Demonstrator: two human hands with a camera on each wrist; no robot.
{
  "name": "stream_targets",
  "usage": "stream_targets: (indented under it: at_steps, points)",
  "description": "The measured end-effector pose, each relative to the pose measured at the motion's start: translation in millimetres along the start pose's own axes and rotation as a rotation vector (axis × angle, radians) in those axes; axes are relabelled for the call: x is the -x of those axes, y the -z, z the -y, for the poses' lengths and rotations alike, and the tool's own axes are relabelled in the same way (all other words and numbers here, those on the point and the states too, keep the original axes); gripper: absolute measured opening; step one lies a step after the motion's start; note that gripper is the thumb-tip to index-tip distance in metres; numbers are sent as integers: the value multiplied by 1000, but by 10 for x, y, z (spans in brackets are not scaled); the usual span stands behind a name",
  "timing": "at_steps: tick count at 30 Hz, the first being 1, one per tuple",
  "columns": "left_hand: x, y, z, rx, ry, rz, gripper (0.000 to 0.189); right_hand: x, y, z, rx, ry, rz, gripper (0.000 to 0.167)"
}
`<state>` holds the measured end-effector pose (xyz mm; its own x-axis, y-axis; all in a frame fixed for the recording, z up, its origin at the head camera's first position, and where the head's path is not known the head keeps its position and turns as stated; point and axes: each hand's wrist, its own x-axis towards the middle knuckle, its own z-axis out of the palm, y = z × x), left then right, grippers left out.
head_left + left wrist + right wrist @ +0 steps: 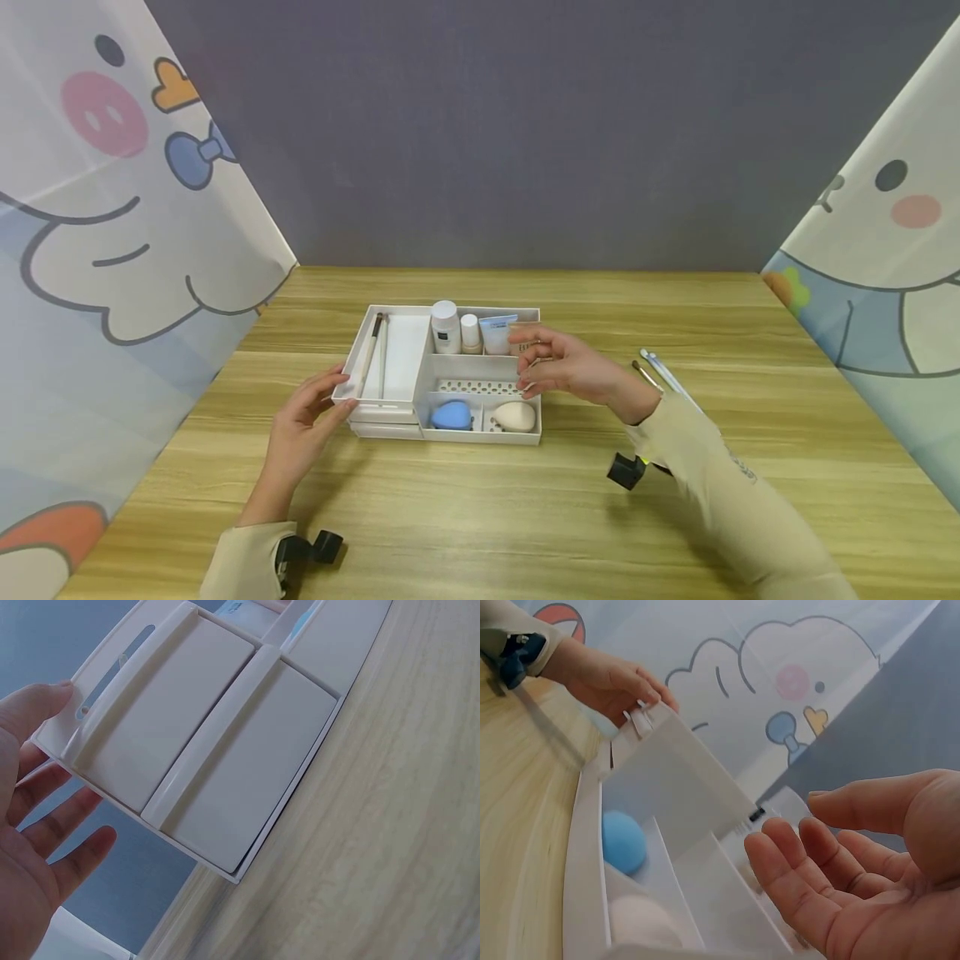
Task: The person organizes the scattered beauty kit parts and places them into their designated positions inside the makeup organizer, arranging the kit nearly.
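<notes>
A white desktop organizer (401, 358) with two drawers stands on the table. My left hand (300, 429) holds its front left corner, thumb at the front edge and fingers along the side. Two makeup brushes (369, 357) lie in the raised left tray. A white bottle (446, 331), a small white-capped bottle (470, 333), a pale blue tube (497, 335) and a beige item (517, 343) stand in the back compartment. Over its right end hovers my right hand (570, 367), fingers loosely bent around nothing. A blue makeup sponge (452, 416) and a beige one (514, 417) sit in the front compartments.
On the wooden table (465, 517) to the right lie a brush (647, 377) and a white-and-blue stick-like item (667, 373), partly hidden by my right sleeve (720, 475). A grey panel (525, 133) closes off the back, with cartoon-printed sheets (135, 233) at both sides.
</notes>
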<state>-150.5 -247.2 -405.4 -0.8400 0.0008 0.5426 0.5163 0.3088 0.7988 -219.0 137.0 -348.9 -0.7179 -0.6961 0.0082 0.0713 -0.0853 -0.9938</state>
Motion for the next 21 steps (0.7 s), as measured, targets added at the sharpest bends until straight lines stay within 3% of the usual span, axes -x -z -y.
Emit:
stream_targets:
  at_steps: [21]
  points:
    - [4,-1,0,4,-8,-3,37,561,481,-187,25,-54,-156,50]
